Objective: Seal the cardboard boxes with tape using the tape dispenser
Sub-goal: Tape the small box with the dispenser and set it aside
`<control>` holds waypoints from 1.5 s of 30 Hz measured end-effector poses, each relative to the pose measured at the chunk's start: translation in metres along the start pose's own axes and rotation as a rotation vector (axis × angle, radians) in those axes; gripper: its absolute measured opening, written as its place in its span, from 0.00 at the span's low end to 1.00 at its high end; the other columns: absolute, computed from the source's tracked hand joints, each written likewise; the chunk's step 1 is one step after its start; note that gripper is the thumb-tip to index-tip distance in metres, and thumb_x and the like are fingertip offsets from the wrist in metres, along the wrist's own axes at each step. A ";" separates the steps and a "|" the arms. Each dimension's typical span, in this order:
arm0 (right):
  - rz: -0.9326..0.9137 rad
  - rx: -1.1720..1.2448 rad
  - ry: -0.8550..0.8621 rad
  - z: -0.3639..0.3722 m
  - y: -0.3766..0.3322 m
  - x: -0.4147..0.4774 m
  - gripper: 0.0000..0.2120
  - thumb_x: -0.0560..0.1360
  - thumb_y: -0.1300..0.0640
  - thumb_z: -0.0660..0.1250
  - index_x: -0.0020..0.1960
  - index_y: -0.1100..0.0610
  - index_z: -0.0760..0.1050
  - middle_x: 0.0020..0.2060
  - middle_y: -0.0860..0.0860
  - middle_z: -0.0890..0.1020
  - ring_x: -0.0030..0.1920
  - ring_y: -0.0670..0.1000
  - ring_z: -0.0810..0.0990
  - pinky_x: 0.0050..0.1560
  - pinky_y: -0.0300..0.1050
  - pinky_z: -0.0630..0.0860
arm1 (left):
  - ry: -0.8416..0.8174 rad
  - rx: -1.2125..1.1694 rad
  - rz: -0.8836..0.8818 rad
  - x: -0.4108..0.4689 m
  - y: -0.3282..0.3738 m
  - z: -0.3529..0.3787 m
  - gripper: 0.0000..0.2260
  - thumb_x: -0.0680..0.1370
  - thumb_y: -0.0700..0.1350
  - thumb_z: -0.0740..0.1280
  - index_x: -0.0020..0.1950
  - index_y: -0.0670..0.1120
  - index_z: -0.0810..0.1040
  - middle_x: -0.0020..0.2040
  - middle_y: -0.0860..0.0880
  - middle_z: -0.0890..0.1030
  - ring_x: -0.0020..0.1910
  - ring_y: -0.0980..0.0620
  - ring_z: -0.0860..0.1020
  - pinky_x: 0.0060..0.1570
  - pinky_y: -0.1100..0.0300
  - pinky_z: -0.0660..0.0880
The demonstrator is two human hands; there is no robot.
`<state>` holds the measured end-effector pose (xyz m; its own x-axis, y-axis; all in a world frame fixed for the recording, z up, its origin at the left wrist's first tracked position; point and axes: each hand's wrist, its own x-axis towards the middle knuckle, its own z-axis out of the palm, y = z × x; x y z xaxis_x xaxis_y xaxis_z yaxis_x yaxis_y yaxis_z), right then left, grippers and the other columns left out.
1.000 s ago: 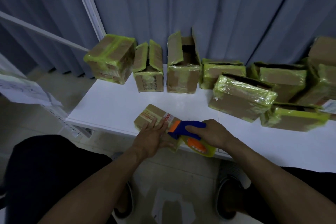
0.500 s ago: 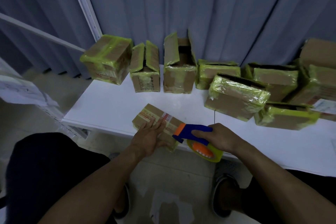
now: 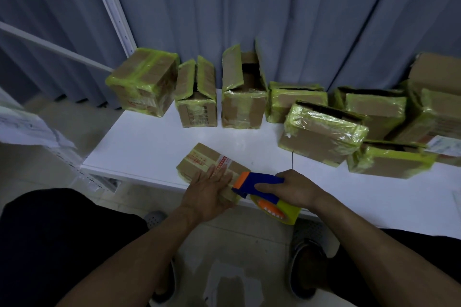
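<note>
A small flat cardboard box [image 3: 203,159] with red print lies at the front edge of the white table [image 3: 149,142]. My left hand [image 3: 208,192] lies flat on the box's near end, fingers spread, pressing it down. My right hand [image 3: 293,188] grips the blue handle of the tape dispenser [image 3: 262,187], whose orange front touches the near right corner of the box. The yellow tape roll [image 3: 282,208] hangs below the handle, past the table edge.
Several cardboard boxes wrapped in yellow-green tape line the back of the table against a grey curtain: a closed one [image 3: 143,85] at left, two with open flaps [image 3: 195,97] [image 3: 243,90], and a pile at right [image 3: 321,132]. My knees and shoes show below the table.
The dispenser has slid a little to the right and toward me along the box's near end. My left hand stays pressed on the box.
</note>
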<state>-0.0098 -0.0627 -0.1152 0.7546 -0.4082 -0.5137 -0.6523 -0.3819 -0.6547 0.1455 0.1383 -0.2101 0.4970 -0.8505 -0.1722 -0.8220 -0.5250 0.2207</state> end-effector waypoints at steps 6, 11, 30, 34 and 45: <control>0.034 -0.028 -0.024 0.006 -0.002 0.005 0.22 0.74 0.36 0.72 0.47 0.56 0.81 0.41 0.51 0.85 0.40 0.49 0.84 0.39 0.39 0.74 | -0.026 -0.007 -0.023 0.002 -0.004 -0.006 0.38 0.76 0.69 0.61 0.81 0.57 0.50 0.81 0.55 0.45 0.80 0.50 0.42 0.74 0.48 0.37; 0.007 -0.103 0.023 0.013 0.000 0.003 0.28 0.71 0.29 0.69 0.46 0.56 0.80 0.40 0.50 0.85 0.40 0.48 0.84 0.39 0.39 0.74 | -0.033 -0.004 -0.041 0.002 -0.003 -0.007 0.38 0.76 0.68 0.62 0.81 0.59 0.49 0.81 0.56 0.44 0.80 0.50 0.42 0.75 0.46 0.37; 0.102 0.022 -0.080 0.007 0.042 -0.011 0.29 0.72 0.32 0.71 0.48 0.60 0.83 0.42 0.54 0.87 0.39 0.50 0.84 0.41 0.41 0.74 | -0.040 -0.119 -0.035 0.006 -0.008 -0.009 0.38 0.75 0.66 0.67 0.79 0.62 0.53 0.81 0.58 0.46 0.80 0.51 0.42 0.73 0.50 0.33; 0.111 -0.005 -0.100 0.015 0.039 0.005 0.26 0.74 0.32 0.70 0.42 0.57 0.80 0.37 0.52 0.84 0.36 0.49 0.81 0.39 0.40 0.73 | -0.047 -0.147 -0.042 0.006 -0.006 -0.012 0.39 0.74 0.64 0.69 0.80 0.59 0.55 0.80 0.58 0.47 0.80 0.51 0.42 0.74 0.48 0.33; 0.103 -0.086 -0.063 0.025 0.026 0.031 0.27 0.72 0.31 0.71 0.41 0.57 0.78 0.34 0.51 0.82 0.33 0.49 0.79 0.38 0.42 0.73 | -0.068 -0.119 -0.022 0.010 -0.009 -0.007 0.40 0.74 0.63 0.69 0.80 0.58 0.52 0.80 0.57 0.45 0.80 0.50 0.40 0.74 0.42 0.32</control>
<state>-0.0023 -0.0647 -0.1618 0.6844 -0.3968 -0.6117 -0.7283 -0.4114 -0.5480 0.1603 0.1341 -0.2070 0.4915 -0.8365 -0.2425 -0.7701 -0.5474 0.3276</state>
